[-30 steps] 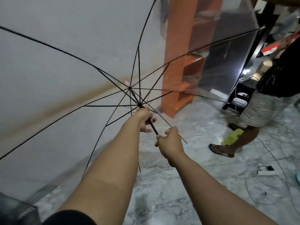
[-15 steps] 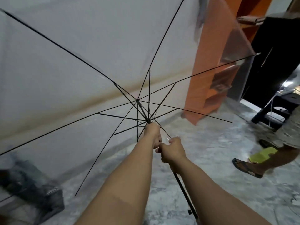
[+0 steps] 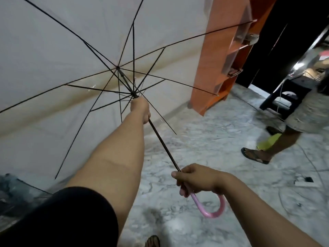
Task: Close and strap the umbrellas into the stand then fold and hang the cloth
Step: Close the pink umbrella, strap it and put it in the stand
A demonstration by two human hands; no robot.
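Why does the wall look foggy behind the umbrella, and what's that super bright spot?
Head view: the umbrella has a see-through cover, so the wall shows through it hazy and pale. Head view: the bright spot at the far right is glare from a light. Head view: the other person's legs look smeared.

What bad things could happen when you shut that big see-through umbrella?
The left hand grips the shaft right under the runner, so fingers might get pinched as the ribs fold. The open clear umbrella reaches toward the orange shelf, and a rib tip might catch it. Another person's sandalled foot is close by, so swinging the umbrella could hit them.
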